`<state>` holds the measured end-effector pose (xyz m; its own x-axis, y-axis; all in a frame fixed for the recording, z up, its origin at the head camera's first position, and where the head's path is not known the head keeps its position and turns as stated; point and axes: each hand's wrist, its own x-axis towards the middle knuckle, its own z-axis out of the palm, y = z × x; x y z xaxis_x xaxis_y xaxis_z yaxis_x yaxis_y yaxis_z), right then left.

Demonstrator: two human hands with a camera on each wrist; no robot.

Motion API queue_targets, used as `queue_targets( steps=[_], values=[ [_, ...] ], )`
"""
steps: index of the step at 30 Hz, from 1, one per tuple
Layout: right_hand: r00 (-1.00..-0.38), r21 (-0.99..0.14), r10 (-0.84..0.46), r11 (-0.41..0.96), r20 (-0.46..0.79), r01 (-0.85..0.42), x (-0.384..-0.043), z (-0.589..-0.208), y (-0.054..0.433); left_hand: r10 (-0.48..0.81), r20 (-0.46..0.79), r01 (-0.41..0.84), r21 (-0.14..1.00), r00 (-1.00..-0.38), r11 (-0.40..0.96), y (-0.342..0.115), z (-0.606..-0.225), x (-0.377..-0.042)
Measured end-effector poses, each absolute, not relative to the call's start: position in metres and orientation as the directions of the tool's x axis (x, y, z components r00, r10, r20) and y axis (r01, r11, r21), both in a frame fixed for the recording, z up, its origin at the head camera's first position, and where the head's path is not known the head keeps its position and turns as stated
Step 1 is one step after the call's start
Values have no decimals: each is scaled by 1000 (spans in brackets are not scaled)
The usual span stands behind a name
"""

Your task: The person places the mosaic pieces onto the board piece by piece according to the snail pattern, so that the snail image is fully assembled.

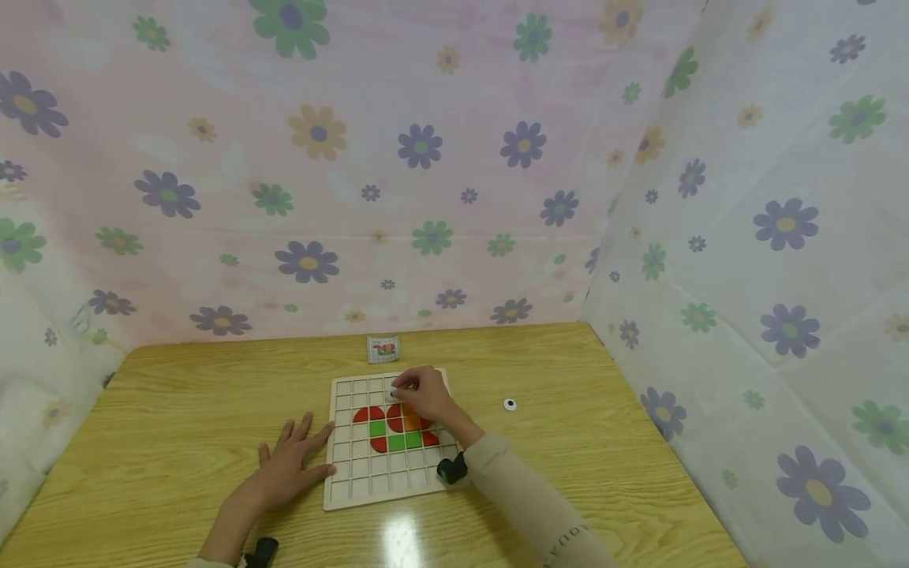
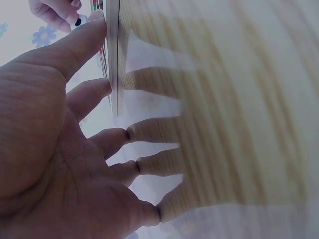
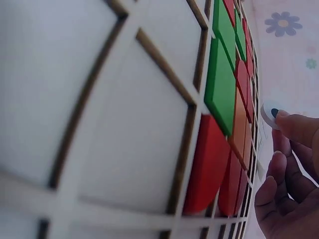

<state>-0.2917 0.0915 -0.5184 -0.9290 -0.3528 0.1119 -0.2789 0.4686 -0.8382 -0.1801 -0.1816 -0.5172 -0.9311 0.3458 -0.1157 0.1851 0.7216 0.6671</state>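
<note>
A white round eye piece with a black pupil (image 3: 269,113) is pinched between the thumb and fingers of my right hand (image 1: 424,394), over the upper part of a wooden grid board (image 1: 328,491). On the board lie red curved pieces (image 1: 368,413), green squares (image 1: 396,442) and an orange piece (image 1: 412,423), partly hidden by the right hand. My left hand (image 1: 284,467) rests on the table with its fingers spread. Its thumb and index finger touch the board's left edge, as the left wrist view also shows.
A second eye piece (image 1: 510,405) lies on the wooden table (image 1: 568,473), right of the board. Behind the board is a small picture card (image 1: 383,349) with a colored figure on a grid. Flower-patterned sheets (image 1: 490,260) stand around the table.
</note>
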Motion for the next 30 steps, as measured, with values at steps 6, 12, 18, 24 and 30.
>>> queue_targets(
  steps=[6,12,18,24,30],
  values=[
    [-918,-834,-381,467,109,-293,-294,-519,76,342,-131,177,658,-930,732,-182,-518,-181],
    [-909,-865,-402,409,113,-289,-295,-517,61,343,-134,175,658,-930,732,-182,-518,-181],
    [-900,-870,-420,393,117,-297,-296,-519,51,342,-130,177,659,-931,731,-182,-518,-181],
    [-902,-853,-423,437,85,-285,-297,-521,45,345,-137,171,666,-929,726,-182,-518,-181],
    [-910,-813,-407,500,82,-297,-294,-520,41,343,-137,172,663,-929,729,-183,-517,-180]
  ],
)
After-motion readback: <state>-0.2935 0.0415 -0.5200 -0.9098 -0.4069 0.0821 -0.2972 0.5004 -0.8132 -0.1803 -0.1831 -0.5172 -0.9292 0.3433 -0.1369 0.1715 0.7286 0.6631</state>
